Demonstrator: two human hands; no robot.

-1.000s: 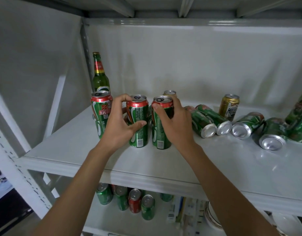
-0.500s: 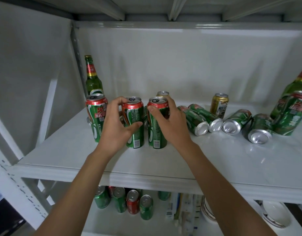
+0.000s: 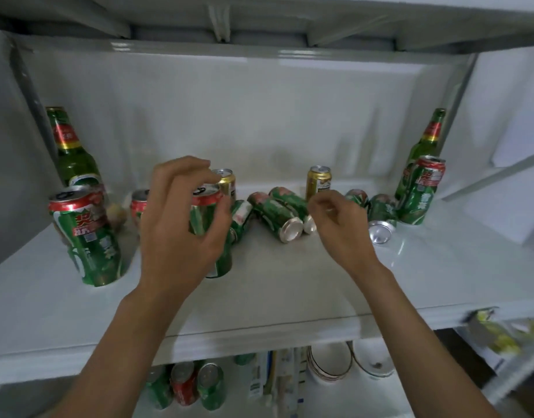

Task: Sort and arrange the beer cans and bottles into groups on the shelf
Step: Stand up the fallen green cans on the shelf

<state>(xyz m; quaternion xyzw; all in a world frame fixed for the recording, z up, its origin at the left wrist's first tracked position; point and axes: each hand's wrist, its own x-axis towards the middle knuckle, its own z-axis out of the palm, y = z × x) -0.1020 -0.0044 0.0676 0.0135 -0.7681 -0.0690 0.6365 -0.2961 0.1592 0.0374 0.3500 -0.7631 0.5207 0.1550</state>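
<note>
Head view: upright cans (image 3: 87, 236) grouped left; fallen cans (image 3: 277, 215) remain; left hand (image 3: 181, 233) and right hand (image 3: 341, 224) loosely curled, fingers empty

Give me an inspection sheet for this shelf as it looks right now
Surface: white shelf, glossy.
Job's things: green cans upright at left, more lying on their sides in the middle; two gold cans upright at the back; one bottle in each back corner.
Clutter: small brownish thing behind the left can, too blurred to name.
Grippers: left hand loosely curled in front of an upright can; right hand curled over the lying cans, grip unclear.
Cables: nothing seen.
Surroundings: cans and bowls on the shelf below.
</note>
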